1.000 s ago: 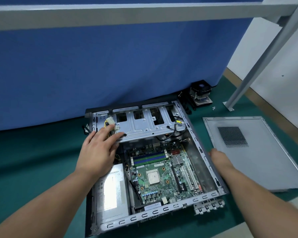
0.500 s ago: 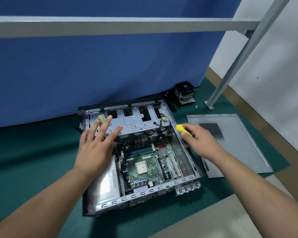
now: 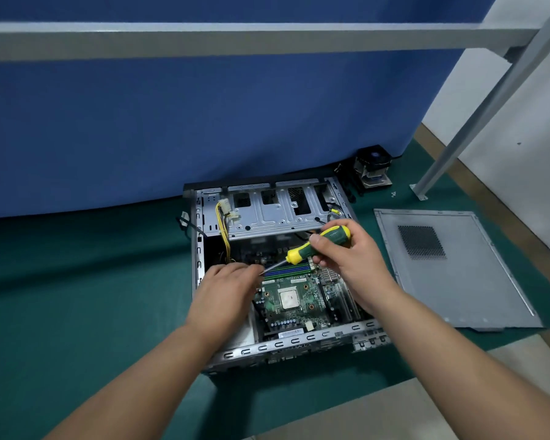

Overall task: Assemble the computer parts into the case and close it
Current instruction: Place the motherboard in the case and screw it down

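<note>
From the head view, the right hand point(image 3: 346, 262) holds a screwdriver point(image 3: 318, 246) in a closed grip by its handle, its shaft angled down-left toward the left hand point(image 3: 227, 285), whose fingers curl at the tip; what they pinch is hidden. Both hover over the motherboard point(image 3: 299, 296) inside the open case point(image 3: 286, 344), with the side panel point(image 3: 451, 268) lying apart on the green worktop point(image 3: 77, 296) to the right. I judge a slipping tip could gouge the board or nick the guiding fingers.

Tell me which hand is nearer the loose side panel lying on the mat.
Right. The right hand holds the screwdriver over the case's right half, close to the side panel. The left hand is at the screwdriver's tip, farther off.
</note>
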